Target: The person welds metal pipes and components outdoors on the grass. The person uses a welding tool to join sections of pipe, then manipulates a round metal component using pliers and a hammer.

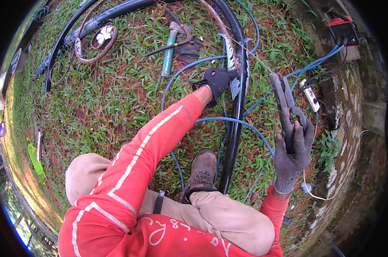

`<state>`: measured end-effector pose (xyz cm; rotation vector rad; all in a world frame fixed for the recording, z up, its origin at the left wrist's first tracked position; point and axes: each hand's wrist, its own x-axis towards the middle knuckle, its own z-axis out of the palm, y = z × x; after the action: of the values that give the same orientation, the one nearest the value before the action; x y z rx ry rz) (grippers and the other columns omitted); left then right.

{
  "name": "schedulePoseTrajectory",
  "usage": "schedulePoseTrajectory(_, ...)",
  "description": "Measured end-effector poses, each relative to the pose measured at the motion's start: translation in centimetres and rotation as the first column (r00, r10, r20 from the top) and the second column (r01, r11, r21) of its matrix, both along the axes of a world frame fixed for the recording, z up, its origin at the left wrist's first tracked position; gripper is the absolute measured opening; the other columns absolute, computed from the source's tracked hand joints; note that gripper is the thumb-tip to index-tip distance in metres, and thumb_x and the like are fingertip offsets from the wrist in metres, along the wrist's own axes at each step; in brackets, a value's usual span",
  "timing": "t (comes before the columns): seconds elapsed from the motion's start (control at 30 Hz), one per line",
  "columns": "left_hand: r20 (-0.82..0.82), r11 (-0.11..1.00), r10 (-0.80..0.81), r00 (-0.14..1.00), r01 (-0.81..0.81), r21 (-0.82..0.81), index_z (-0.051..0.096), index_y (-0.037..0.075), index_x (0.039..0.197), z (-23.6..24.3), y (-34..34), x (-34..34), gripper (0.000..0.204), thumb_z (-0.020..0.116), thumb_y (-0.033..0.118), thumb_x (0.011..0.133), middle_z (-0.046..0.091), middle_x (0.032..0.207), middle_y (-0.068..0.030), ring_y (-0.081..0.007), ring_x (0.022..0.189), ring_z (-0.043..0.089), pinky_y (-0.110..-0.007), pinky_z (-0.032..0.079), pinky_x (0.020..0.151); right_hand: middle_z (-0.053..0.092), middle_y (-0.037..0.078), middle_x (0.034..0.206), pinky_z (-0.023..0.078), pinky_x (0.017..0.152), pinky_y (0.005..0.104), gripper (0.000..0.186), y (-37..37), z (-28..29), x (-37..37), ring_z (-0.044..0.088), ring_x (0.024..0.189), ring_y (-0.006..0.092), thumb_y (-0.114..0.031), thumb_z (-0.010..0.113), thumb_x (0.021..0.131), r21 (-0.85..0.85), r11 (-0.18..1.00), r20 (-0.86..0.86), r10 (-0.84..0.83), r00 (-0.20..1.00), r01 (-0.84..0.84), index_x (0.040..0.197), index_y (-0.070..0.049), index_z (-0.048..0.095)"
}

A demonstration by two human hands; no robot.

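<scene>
My right hand (293, 156), in a grey knit glove, is closed round the handles of a dark welding electrode holder (283, 100). From its jaws a thin welding rod (254, 55) runs up and left to a curved black metal pipe (241, 100). My left hand (216, 83), in a black fingerless glove, grips the lower end of a rusty curved bar (221, 23) with flaking pale paint, lying along the pipe's inner side. Whether the rod's tip touches the metal is too small to tell.
A hammer with a green handle (168, 58) lies in the grass by a dark glove (188, 52). Blue cables (209, 119) loop across the ground to a red-and-black welding machine (344, 31). Right are a white power strip (309, 95) and a stone edge; upper left, a rusty scroll (100, 56).
</scene>
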<state>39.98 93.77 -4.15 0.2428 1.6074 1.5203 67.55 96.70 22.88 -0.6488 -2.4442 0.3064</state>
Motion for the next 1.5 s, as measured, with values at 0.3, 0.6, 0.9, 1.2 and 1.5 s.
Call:
schedulePoseTrajectory(0.3,-0.015,0.999,0.001,1.000,-0.001,-0.045,0.087,0.004,0.100,1.5,-0.4,-0.1,0.046,0.081,0.050,0.103,0.080,0.086,-0.0101,-0.0190,0.077,0.064,-0.043,0.054,0.078,0.062,0.027,0.158,0.062,0.103,0.0426,0.067,-0.1,0.2,-0.5,0.073,0.134,0.0389,0.008,0.088,0.084,-0.028,0.999,-0.003,0.040,0.999,-0.040,0.148,-0.006,0.074)
schedulePoseTrajectory(0.6,-0.419,0.992,-0.124,0.900,0.121,-0.035,0.085,0.003,0.104,1.8,-1.8,-0.2,0.049,0.077,0.051,0.105,0.080,0.095,-0.0131,-0.0222,0.085,0.066,-0.046,0.054,0.085,0.057,0.027,0.164,0.056,0.115,0.0471,0.072,-0.6,3.8,2.5,0.063,0.147,0.0391,0.013,0.086,0.088,-0.040,0.996,-0.010,0.077,0.997,-0.077,0.156,-0.004,0.069)
schedulePoseTrajectory(0.9,-0.473,0.896,-0.445,0.760,0.377,-0.236,0.064,0.027,0.158,1.3,-0.9,-1.7,0.076,0.077,0.005,0.087,0.078,0.111,-0.0121,-0.0348,0.105,0.078,-0.049,0.058,0.088,0.058,0.032,0.163,0.055,0.116,0.0526,0.072,-4.8,16.2,7.1,0.064,0.145,0.0449,0.015,0.085,0.082,0.230,0.973,0.295,-0.050,0.954,-0.020,0.151,-0.002,0.072)
schedulePoseTrajectory(1.2,-0.392,0.862,-0.506,0.768,0.455,-0.221,0.059,0.037,0.163,1.3,-0.4,-1.7,0.085,0.083,0.010,0.086,0.080,0.124,-0.0136,-0.0383,0.119,0.075,-0.057,0.053,0.101,0.062,0.032,0.156,0.059,0.109,0.0520,0.072,-7.5,19.6,8.1,0.069,0.135,0.0461,0.012,0.085,0.079,0.227,0.972,0.380,-0.039,0.924,-0.052,0.148,-0.004,0.073)
schedulePoseTrajectory(1.5,-0.572,0.813,-0.582,0.578,0.397,-0.427,0.059,0.041,0.163,-0.3,0.1,-2.2,0.087,0.080,0.009,0.085,0.079,0.111,-0.0091,-0.0338,0.109,0.077,-0.053,0.052,0.095,0.061,0.033,0.160,0.065,0.101,0.0488,0.070,-9.0,20.4,8.0,0.075,0.128,0.0465,0.003,0.089,0.079,0.232,0.969,0.487,-0.043,0.872,-0.081,0.147,-0.009,0.075)
